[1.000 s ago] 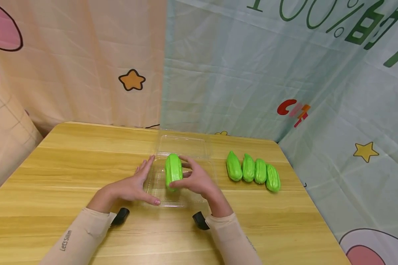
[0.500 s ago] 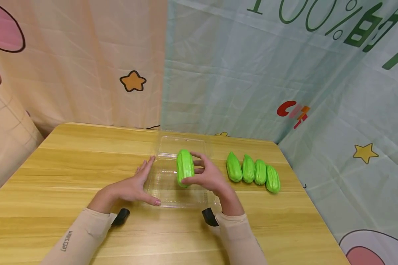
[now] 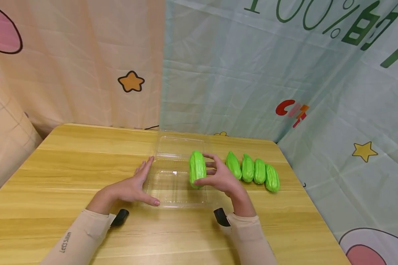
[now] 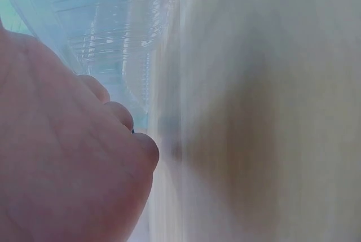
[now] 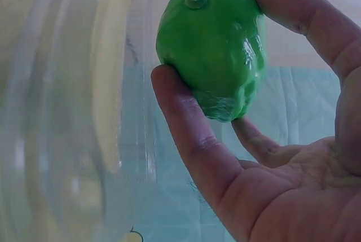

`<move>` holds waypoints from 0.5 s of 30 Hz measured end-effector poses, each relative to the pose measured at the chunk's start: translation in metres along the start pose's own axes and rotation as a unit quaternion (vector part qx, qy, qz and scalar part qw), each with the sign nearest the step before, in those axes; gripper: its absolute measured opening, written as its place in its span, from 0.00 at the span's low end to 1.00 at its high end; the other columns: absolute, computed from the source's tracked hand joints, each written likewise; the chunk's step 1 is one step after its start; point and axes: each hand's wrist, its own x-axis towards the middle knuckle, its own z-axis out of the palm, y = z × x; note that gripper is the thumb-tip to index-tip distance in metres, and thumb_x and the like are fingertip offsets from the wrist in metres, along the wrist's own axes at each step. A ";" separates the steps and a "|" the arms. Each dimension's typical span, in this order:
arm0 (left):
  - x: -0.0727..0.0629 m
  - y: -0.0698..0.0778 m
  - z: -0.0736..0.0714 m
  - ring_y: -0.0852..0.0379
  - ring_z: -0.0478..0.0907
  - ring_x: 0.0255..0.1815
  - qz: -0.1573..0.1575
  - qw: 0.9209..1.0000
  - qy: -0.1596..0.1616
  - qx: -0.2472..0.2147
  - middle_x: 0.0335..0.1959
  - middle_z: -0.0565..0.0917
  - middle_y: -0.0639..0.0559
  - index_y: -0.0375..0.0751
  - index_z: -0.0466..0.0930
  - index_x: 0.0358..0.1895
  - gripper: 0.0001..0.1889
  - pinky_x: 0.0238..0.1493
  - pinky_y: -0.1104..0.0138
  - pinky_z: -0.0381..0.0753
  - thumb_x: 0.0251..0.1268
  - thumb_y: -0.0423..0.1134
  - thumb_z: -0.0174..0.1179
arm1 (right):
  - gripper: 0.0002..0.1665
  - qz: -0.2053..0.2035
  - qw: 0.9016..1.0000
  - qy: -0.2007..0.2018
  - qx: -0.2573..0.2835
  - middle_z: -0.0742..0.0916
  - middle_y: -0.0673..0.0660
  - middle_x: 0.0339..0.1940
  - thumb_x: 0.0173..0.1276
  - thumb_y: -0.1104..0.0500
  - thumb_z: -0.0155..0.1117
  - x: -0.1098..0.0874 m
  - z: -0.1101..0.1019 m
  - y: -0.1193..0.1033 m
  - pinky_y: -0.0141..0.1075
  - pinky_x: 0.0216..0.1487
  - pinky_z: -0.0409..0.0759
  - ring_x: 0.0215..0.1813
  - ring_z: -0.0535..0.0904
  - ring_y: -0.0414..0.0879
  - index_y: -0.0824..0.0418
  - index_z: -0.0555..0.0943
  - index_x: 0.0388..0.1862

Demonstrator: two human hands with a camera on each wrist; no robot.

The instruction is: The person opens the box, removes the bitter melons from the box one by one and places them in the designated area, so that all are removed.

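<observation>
My right hand (image 3: 220, 178) holds a glossy green ridged gourd (image 3: 197, 169) upright between thumb and fingers, over the right side of a clear plastic clamshell box (image 3: 175, 200). In the right wrist view the thumb and fingertips press round the gourd (image 5: 214, 44), whose stubby end faces the camera. The box lies with its lid (image 3: 182, 145) folded back, away from me. My left hand (image 3: 132, 187) rests at the box's left edge with thumb and fingers spread. In the left wrist view its knuckles lie against the clear plastic wall (image 4: 118, 33).
Several more green gourds (image 3: 259, 172) lie in a row on the wooden table (image 3: 69, 176), right of the box. Printed cloth curtains (image 3: 219, 73) hang behind the table and along its right side. A black wrist mount (image 3: 221, 217) sticks out by the right sleeve.
My right hand has carried the gourd rightward, from the middle of the box to its right side. The left hand has stayed in place at the box's left edge.
</observation>
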 end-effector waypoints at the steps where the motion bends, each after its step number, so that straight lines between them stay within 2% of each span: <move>1: 0.000 0.000 0.001 0.26 0.18 0.75 -0.001 1.000 0.000 0.001 0.79 0.20 0.38 0.48 0.17 0.80 0.77 0.65 0.26 0.32 0.46 0.54 0.80 | 0.60 0.001 1.000 -0.001 0.000 0.77 0.67 0.63 0.49 0.67 0.81 -0.001 -0.003 0.001 0.47 0.53 0.82 0.62 0.77 0.60 0.55 0.59 0.78; 10: 0.001 -0.002 0.002 0.27 0.18 0.75 -0.003 1.000 -0.003 0.005 0.79 0.20 0.38 0.47 0.18 0.80 0.76 0.66 0.27 0.31 0.47 0.57 0.79 | 0.58 -0.001 0.998 -0.037 0.044 0.69 0.68 0.71 0.54 0.70 0.78 -0.012 -0.030 0.013 0.48 0.55 0.81 0.67 0.73 0.62 0.55 0.56 0.79; 15: 0.000 -0.002 0.001 0.26 0.18 0.75 -0.001 1.000 -0.002 0.003 0.79 0.20 0.38 0.47 0.18 0.80 0.76 0.65 0.26 0.31 0.47 0.56 0.80 | 0.59 0.006 0.999 -0.042 0.033 0.66 0.67 0.74 0.54 0.68 0.80 -0.017 -0.043 0.019 0.50 0.58 0.79 0.69 0.70 0.64 0.53 0.57 0.80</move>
